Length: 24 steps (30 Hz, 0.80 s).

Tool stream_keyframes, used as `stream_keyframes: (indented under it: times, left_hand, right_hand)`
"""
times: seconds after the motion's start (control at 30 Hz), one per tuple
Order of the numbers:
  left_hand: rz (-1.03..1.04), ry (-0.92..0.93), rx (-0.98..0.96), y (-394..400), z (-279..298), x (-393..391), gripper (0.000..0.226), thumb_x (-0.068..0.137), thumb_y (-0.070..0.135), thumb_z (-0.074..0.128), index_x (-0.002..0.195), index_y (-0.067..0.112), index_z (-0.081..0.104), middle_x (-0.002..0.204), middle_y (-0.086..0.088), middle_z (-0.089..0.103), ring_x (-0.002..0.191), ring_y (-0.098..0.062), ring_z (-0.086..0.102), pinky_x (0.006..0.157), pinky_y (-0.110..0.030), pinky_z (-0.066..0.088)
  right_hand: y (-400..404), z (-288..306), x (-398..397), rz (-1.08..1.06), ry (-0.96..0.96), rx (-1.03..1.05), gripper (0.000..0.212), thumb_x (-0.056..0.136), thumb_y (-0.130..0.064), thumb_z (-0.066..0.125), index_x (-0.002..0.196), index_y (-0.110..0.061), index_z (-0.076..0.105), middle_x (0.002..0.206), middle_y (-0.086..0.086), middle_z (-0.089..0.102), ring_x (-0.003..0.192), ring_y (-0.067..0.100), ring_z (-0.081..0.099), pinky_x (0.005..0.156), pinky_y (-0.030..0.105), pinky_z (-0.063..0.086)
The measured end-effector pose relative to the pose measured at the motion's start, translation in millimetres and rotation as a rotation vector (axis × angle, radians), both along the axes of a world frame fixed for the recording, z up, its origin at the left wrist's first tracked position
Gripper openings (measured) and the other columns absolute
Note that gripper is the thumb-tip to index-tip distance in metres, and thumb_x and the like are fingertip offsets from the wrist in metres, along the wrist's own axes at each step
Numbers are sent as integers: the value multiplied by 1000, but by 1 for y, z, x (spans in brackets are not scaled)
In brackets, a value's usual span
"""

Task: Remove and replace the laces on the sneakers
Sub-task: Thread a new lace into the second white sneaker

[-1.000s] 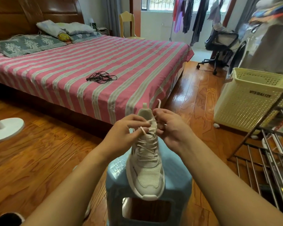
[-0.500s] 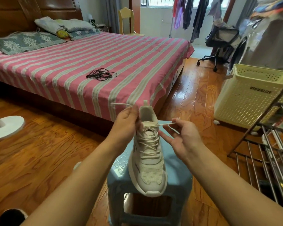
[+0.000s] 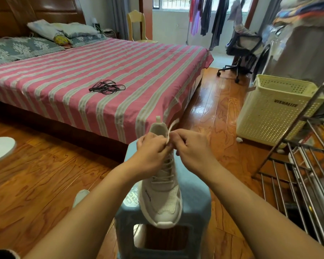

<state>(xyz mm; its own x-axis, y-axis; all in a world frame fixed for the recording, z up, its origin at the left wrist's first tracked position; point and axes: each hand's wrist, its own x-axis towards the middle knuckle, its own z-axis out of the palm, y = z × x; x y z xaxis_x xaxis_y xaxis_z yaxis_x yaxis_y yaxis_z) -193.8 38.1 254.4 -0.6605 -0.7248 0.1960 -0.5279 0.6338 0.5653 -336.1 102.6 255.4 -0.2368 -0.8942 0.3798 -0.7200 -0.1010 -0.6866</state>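
Sneaker (image 3: 163, 199), off-white with a mesh toe, lies lengthwise on a pale blue plastic stool (image 3: 194, 202), its toe hanging just over the near edge and its heel tab pointing toward the bed. White lace (image 3: 171, 128) crosses the eyelets up the tongue, and one loose end rises above the collar. Both hands meet at the top of the shoe: the left hand (image 3: 151, 156) has its fingers curled in over the upper eyelets, and the right hand (image 3: 192, 149) has its fingers bent, pinching the lace where the free end stands up. What the left fingers actually hold is hidden under the knuckles, so the grip there cannot be made out, nor can the top rows of lacing. Behind the stool, a bundle of black laces (image 3: 106, 87) rests on the pink striped bed (image 3: 64, 81). To the right stand a cream perforated laundry basket (image 3: 273, 113) and a metal rack (image 3: 306, 184), cut off by the frame edge. A pale object (image 3: 80, 197) on the wood floor beside the left forearm is partly covered and unclear.
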Motion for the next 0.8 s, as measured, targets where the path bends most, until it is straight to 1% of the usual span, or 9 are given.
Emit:
stream_keyframes:
  times: [0.1,0.2,0.27,0.33,0.4,0.5,0.63,0.7,0.8]
  left_hand:
    - [-20,-9,3,-3,-9,3,41,109,35,42,70,32,54,72,13,48,82,-8,44,101,-54,36]
    - [13,131,60,-11,-7,14,35,106,43,47,94,29,76,73,12,60,88,-22,60,93,-55,46]
    - [-30,217,124,-12,-4,20,28,102,42,56,99,29,80,77,7,72,86,-21,69,86,-49,53]
    - [-83,263,214,-9,0,23,14,97,22,69,103,24,82,88,7,78,90,-14,73,85,-38,57]
    - [-108,292,251,-10,3,25,15,88,9,78,99,18,83,89,6,79,89,-7,73,80,-23,56]
    - [-85,317,287,-10,9,30,18,82,1,81,92,16,83,85,2,79,86,-6,73,76,-11,50]
    - [-53,288,271,-3,14,30,24,77,-7,81,82,16,77,79,4,74,77,6,66,71,-5,44]
    - [-1,287,137,-4,10,28,34,76,-7,77,77,25,66,73,10,65,69,3,59,67,-9,42]
    - [183,385,-84,-6,-2,19,30,76,0,71,75,22,52,70,8,53,64,-7,47,59,-25,39]
  right_hand:
    - [-4,-3,-5,-111,157,112,35,102,-35,51,77,-17,70,71,0,65,71,21,61,66,41,49]
    - [-3,0,-15,-224,142,144,36,100,-34,55,72,-15,66,71,4,65,71,25,59,62,36,40]
    - [-1,7,-26,-293,174,149,27,97,-32,59,79,-17,71,81,5,70,79,26,61,65,34,42]
    - [-1,13,-25,-202,214,224,13,94,-30,65,96,-27,77,93,-3,70,89,18,61,75,31,47]
    - [-3,10,-13,-23,224,246,19,91,-30,71,108,-33,77,98,-7,63,95,13,55,82,32,47]
    - [-13,2,-1,95,112,146,18,88,-30,76,106,-31,79,95,-5,65,90,9,57,83,34,50]
    - [-18,0,-1,152,61,17,15,88,-22,75,102,-27,80,81,-13,68,85,4,54,71,20,42]
    - [-19,-3,1,165,53,46,12,89,-19,73,95,-25,81,78,-16,69,82,2,57,73,22,46]
    - [-23,-4,-2,152,-36,162,9,90,-24,71,93,-24,79,81,-11,73,80,4,66,79,32,56]
